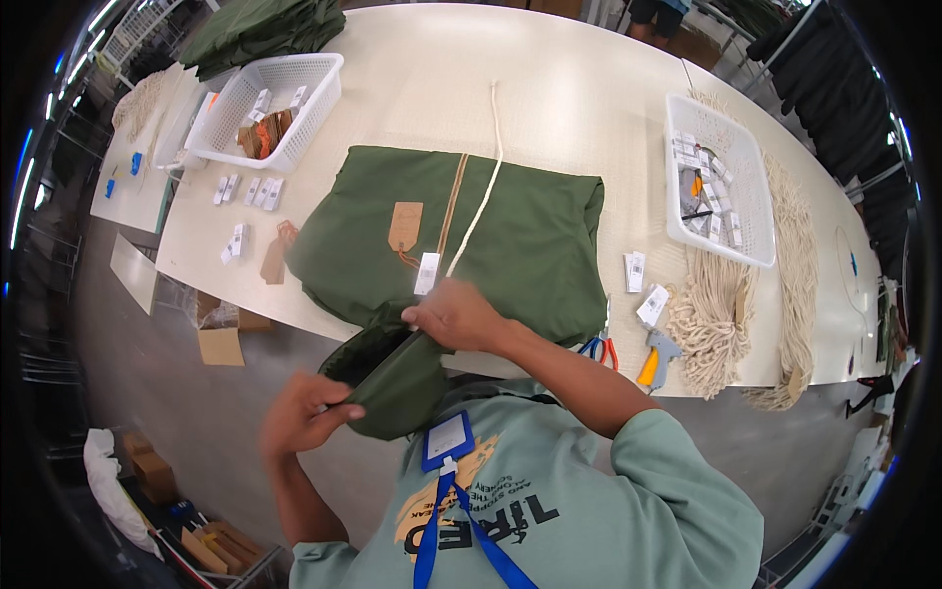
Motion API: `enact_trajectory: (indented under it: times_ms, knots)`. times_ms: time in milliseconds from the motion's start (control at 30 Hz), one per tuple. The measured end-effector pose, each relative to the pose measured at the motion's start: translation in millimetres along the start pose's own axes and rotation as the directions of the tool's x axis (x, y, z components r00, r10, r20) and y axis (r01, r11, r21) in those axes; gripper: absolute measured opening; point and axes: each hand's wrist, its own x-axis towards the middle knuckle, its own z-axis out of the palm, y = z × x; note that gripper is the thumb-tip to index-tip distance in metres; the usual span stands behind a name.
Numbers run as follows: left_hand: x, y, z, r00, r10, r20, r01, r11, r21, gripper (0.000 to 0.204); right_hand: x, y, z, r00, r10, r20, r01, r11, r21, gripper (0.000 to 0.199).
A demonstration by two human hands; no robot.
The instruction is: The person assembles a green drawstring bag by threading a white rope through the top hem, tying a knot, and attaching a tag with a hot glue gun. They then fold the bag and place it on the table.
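A dark green folded garment (530, 236) lies on the table, and its hood-like end (402, 388) hangs over the front edge toward me. My left hand (312, 410) pinches the rim of that end at its lower left. At its upper right, my right hand (457, 316) grips the rim with closed fingers. A white cord (498, 128) runs from beside my right hand across the garment to the bare tabletop beyond. On the garment lie a brown hang tag (404, 226) and a small white label (427, 273), just above my right hand.
White baskets of labels stand at the left (329, 74) and right (751, 211). Near the right front edge are pliers (601, 348), a tagging gun (659, 355) and bundled cream cords (716, 324). Loose white labels (263, 192) lie at the left, below a green fabric pile (260, 34).
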Motion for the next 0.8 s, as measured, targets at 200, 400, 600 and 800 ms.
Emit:
enact_trajectory:
  times_ms: [200,400,600,800]
  knots:
    - [-22,-5,-28,0.991,-0.076,0.107,0.091,0.985,-0.144,0.03,21,51,16,0.917,-0.106,-0.385,0.035,0.982,-0.185,0.043]
    - [31,24,-16,0.975,0.031,0.219,-0.021,0.999,-0.047,0.033,19,-6,-3,0.906,-0.039,-0.421,0.06,0.997,0.038,0.031]
    - [110,15,6,0.929,0.099,0.357,-0.054,0.99,-0.132,0.022,-32,-76,-72,0.99,0.098,0.104,-0.116,0.975,0.189,0.028]
    - [171,-13,20,0.743,0.078,0.665,-0.051,0.997,-0.061,0.023,-95,-102,-102,0.748,0.658,-0.087,-0.663,0.748,-0.036,0.025]
